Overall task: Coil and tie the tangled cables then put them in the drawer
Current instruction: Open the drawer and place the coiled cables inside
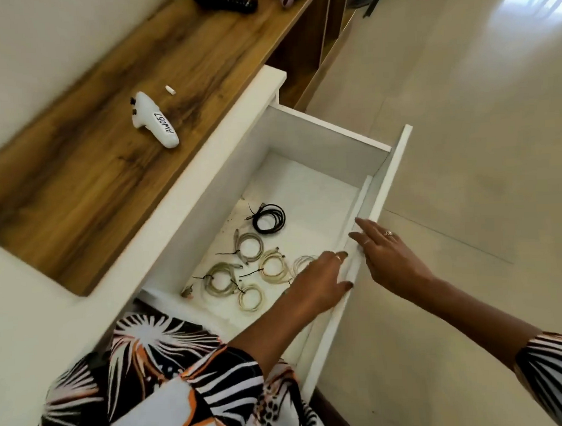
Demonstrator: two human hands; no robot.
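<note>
From where I sit, the coiling and tying look finished: six tied coils lie on the floor of the open drawer (380,150) — a black coil (269,219) furthest in, and the pale coils (240,272) clustered nearer me, some touching each other. The step in hand, as I judge it, is closing up. My left hand (321,283) lies on the inner side of the drawer front (356,267), fingers straight and close together, thumb hooked toward the panel's edge; the hand covers part of one clear coil. My right hand (388,256) rests on the outer side of the same panel, fingers extended and slightly spread, pinching nothing. Next calls for an even push on the front, keeping the left fingers out of the gap (that's the pinch risk). On the wooden top (93,150) a white controller (155,123) and a small white cap (170,89) sit untouched.
</note>
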